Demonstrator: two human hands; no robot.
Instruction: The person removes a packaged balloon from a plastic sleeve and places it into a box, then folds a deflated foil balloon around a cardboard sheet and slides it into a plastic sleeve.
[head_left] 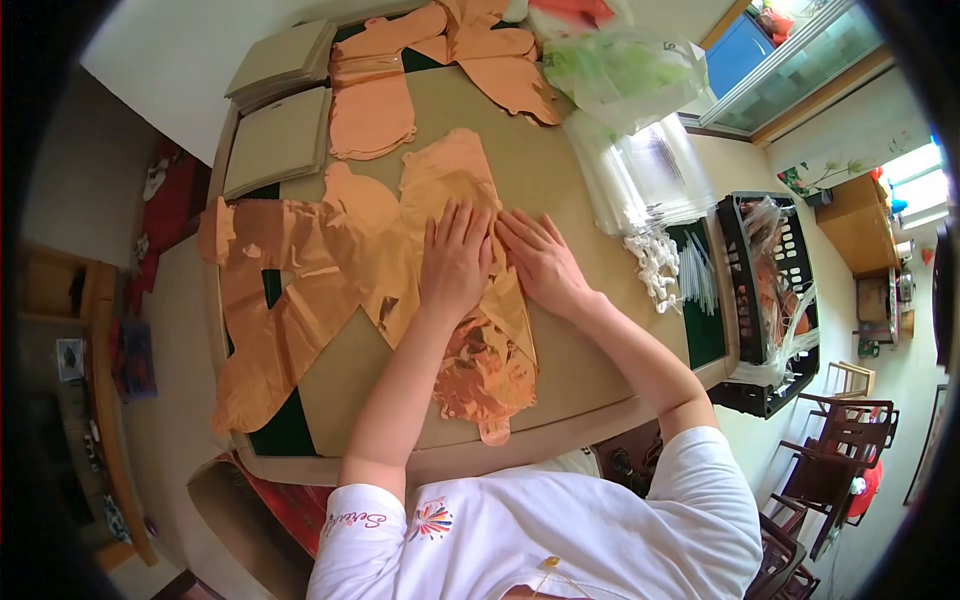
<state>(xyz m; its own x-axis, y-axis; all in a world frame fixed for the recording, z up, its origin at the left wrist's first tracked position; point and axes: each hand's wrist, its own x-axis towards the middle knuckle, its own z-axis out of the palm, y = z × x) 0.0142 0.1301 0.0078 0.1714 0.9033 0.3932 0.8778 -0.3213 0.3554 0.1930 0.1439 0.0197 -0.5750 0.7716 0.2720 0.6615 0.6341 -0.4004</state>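
Both my hands lie flat, palms down, on a rose-gold foil balloon (452, 180) spread on the table (570, 370). My left hand (455, 262) presses its middle, fingers apart. My right hand (540, 262) rests beside it on the balloon's right edge, fingertips touching the left hand's. The balloon's crumpled lower end (488, 380) reaches toward the table's near edge. Neither hand grips anything.
More flat rose-gold foil balloons (290, 290) lie to the left and at the far side (375, 100). Cardboard stacks (280, 140) sit far left. Clear plastic bags (650, 170), white straws (670, 270) and a black crate (770, 290) are to the right. Chairs (840, 440) stand nearby.
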